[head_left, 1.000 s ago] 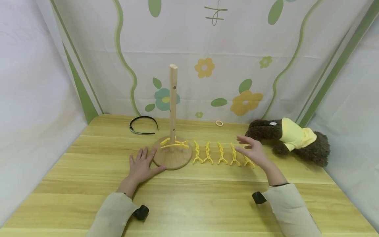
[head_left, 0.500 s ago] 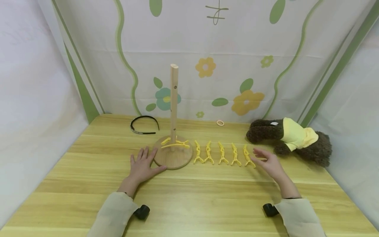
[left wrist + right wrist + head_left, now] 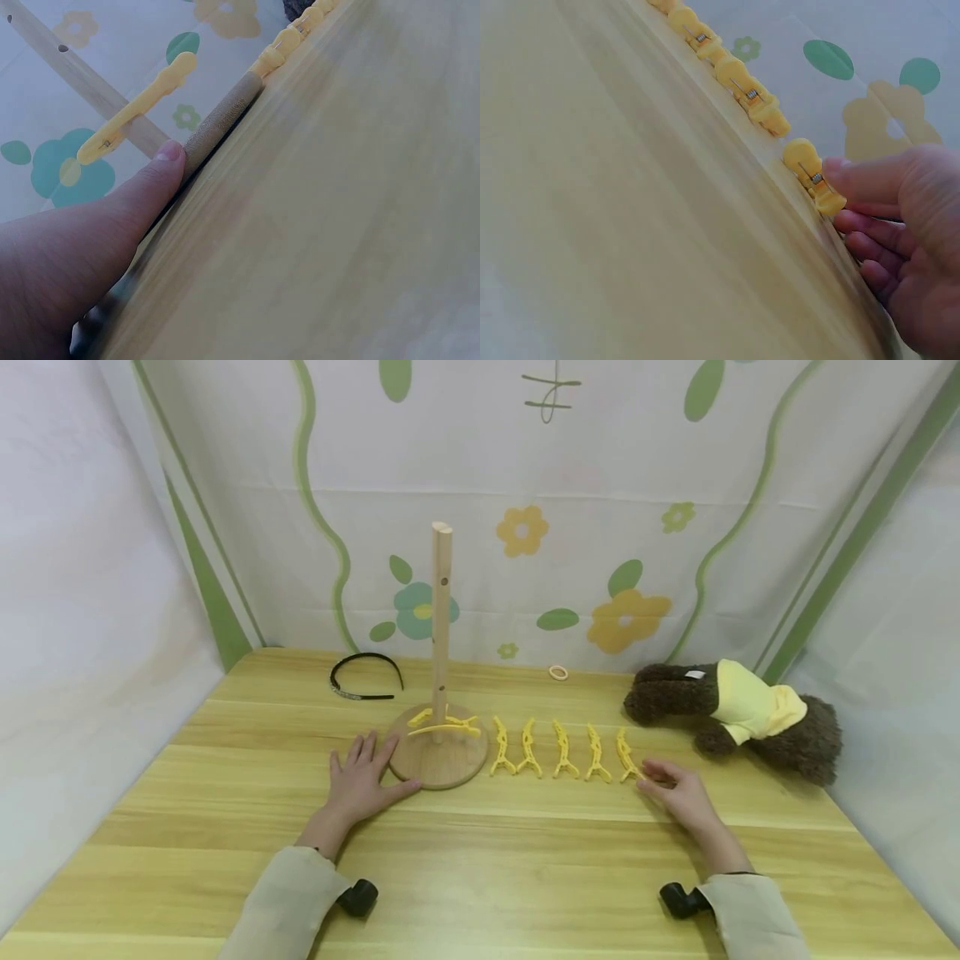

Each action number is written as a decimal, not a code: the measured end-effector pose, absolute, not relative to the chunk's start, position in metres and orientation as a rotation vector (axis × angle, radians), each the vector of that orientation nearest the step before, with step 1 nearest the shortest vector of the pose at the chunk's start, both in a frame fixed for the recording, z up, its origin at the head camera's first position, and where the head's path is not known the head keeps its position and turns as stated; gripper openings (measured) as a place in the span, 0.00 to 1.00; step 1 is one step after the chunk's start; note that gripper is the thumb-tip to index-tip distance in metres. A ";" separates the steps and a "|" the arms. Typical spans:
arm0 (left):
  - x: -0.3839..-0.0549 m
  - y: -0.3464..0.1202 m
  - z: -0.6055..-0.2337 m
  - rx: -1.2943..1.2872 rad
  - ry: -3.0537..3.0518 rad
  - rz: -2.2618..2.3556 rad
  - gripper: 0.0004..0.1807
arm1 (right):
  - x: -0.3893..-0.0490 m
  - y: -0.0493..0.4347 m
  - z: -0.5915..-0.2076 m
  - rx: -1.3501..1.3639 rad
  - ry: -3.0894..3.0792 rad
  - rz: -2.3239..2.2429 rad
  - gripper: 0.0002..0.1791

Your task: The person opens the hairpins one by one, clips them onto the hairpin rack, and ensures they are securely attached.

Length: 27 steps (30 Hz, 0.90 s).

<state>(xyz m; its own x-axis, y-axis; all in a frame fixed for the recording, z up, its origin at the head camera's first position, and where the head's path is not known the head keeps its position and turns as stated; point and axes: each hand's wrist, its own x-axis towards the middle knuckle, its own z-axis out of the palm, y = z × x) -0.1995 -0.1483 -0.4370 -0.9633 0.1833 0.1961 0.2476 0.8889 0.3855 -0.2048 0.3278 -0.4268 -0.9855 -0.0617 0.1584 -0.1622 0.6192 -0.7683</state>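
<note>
My left hand (image 3: 363, 783) lies spread on the table, its fingers and thumb against the round base (image 3: 442, 768) of a wooden stand; in the left wrist view the thumb touches the base's edge. An upright wooden post (image 3: 441, 627) rises from that base. Yellow hair clips (image 3: 444, 727) sit low around the post. Several more yellow hair clips stretch in a row to the right. At the row's right end my right hand (image 3: 686, 797) pinches the handle end of the last hair clip (image 3: 810, 176) between thumb and fingers, the clip still low at the tabletop.
Behind the stand, to its left, lies a black headband (image 3: 360, 697). A small pale ring (image 3: 558, 672) is near the table's back edge. A brown plush toy in a yellow shirt (image 3: 753, 697) lies at the back right, beyond my right hand.
My right hand has moved from above the row to its right end, then lowered onto the last hair clip's handle. My left hand has stayed against the base.
</note>
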 end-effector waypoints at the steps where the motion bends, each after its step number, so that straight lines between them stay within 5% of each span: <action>1: -0.199 -0.148 -0.437 -0.332 -2.903 -0.622 0.49 | -0.205 0.328 -0.428 0.185 -2.720 1.288 0.26; 16: -0.200 -0.148 -0.437 -0.325 -2.912 -0.602 0.50 | -0.205 0.324 -0.432 0.026 -2.663 1.028 0.13; 27: -0.199 -0.148 -0.437 -0.330 -2.913 -0.605 0.49 | -0.203 0.318 -0.431 0.024 -2.728 0.961 0.33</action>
<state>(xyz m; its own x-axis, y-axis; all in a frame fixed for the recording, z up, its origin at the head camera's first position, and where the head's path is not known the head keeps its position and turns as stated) -0.1990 -0.1482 -0.4366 -0.9648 0.1837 0.1882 0.2435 0.8945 0.3750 -0.2033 0.3181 -0.4312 -0.9690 0.0664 0.2378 -0.0973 0.7824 -0.6152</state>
